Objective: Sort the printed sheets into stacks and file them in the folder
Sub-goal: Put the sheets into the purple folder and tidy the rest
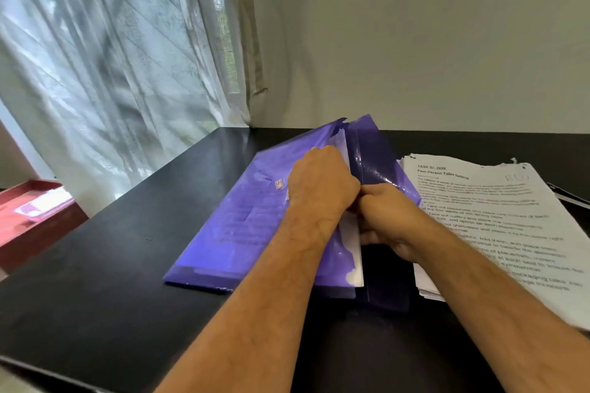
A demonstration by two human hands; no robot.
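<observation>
A purple translucent folder lies on the black table, its pockets fanned apart. White sheets stick out of one pocket, and printed text shows faintly through the plastic. My left hand presses on the folder's upper layers with its fingers curled into the gap. My right hand meets it from the right, fingers tucked between the pockets by the white sheets. To the right lies a stack of printed sheets, partly under my right forearm.
A red tray with a pink-and-white item sits on a low surface at the left. Sheer curtains hang behind the table's left corner. A wall runs along the table's far edge. A dark object edge shows at far right.
</observation>
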